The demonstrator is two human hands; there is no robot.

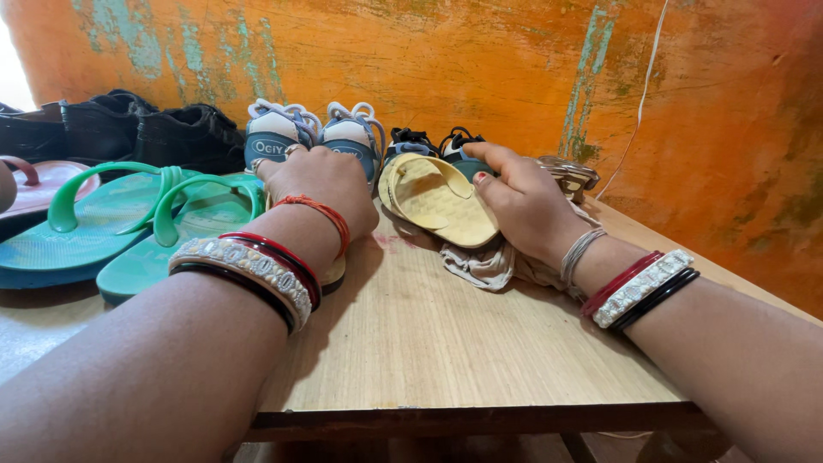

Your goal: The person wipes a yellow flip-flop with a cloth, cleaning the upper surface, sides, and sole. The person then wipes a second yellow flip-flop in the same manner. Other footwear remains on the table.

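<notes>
Two bare hands reach across a wooden table (480,351) set against an orange wall (480,60). The right hand (523,201) clasps a yellow sandal (437,199), tipped up on its edge with the footbed facing left, fingers curled over its rim, above a crumpled beige cloth (489,261). The left hand (321,184) rests palm down, fingers loosely bent, by a pair of blue and white sneakers (313,137); whether it grips anything I cannot tell. One sneaker heel carries a blue oval label. Green flip-flops (129,223) and black shoes (146,129) line the left, seemingly sorted in pairs.
</notes>
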